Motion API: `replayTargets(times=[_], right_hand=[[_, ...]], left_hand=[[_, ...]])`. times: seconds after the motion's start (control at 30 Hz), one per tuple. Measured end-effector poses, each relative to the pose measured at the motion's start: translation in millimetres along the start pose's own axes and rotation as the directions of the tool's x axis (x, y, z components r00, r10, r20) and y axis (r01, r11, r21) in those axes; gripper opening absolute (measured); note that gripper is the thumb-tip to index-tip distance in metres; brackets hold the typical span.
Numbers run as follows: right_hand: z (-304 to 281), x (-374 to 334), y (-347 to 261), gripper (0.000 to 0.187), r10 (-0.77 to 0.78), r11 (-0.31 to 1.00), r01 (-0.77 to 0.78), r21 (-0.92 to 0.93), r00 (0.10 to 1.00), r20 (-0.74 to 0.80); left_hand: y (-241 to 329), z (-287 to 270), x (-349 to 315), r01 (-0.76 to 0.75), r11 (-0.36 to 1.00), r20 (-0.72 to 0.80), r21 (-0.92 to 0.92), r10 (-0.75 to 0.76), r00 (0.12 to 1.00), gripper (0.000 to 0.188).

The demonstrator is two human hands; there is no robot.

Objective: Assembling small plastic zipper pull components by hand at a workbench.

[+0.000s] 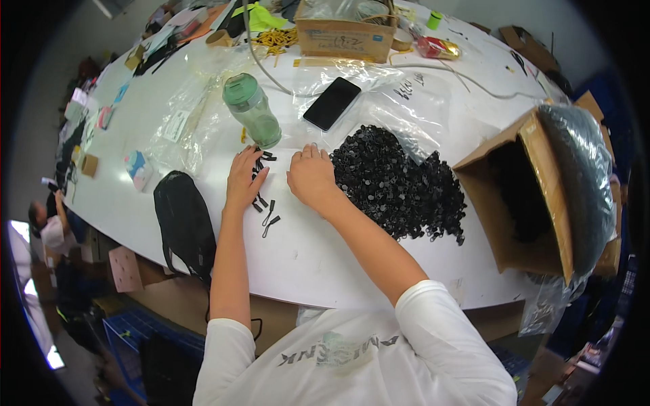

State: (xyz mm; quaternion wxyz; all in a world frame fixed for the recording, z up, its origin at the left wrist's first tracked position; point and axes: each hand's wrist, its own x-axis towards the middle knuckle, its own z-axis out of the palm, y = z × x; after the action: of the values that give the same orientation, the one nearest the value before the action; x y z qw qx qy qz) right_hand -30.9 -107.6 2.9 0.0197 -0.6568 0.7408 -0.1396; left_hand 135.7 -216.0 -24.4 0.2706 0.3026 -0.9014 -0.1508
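Note:
My left hand (242, 179) rests on the white table with its thumb apart from the fingers, over a short row of small black zipper pulls (257, 201) with cord loops. Two loose zipper pulls (271, 222) lie just nearer to me. My right hand (311, 174) is at the left edge of a large heap of small black pieces (386, 186), its fingers curled down and together. What those fingertips hold, if anything, is hidden. Beyond my left hand stands a green translucent bottle (252, 111) with a lid. A black phone (332, 103) lies on clear plastic behind the heap.
An open cardboard box (497, 203) lies tipped at the right, with dark contents. A black pouch (183, 216) sits left of my forearm. At the back are another cardboard box (345, 39), yellow cords (276, 40) and a cable (467, 76). A person (54, 227) is at far left.

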Motion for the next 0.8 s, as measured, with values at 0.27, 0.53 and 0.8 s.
replayTargets(times=[0.27, 0.53, 0.8], right_hand=[[3.2, -9.4, -19.3, 0.046, -0.197, 0.947, 0.149, 0.284, 0.969, 0.147], [-12.5, -9.8, -8.9, 0.041, 0.038, 0.987, -0.011, -0.163, 0.986, 0.161], [8.2, -23.1, -40.3, 0.060, -0.342, 0.833, 0.280, 0.476, 0.938, 0.046]], left_hand=[[-29.3, -2.0, -28.1, 0.233, 0.684, 0.170, -0.692, -0.159, 0.973, 0.025], [20.5, -2.6, -29.8, 0.021, 0.979, 0.016, -0.203, -0.018, 1.000, 0.041], [29.1, 5.1, -60.7, 0.096, 0.385, -0.070, -0.918, -0.396, 0.916, 0.074]])
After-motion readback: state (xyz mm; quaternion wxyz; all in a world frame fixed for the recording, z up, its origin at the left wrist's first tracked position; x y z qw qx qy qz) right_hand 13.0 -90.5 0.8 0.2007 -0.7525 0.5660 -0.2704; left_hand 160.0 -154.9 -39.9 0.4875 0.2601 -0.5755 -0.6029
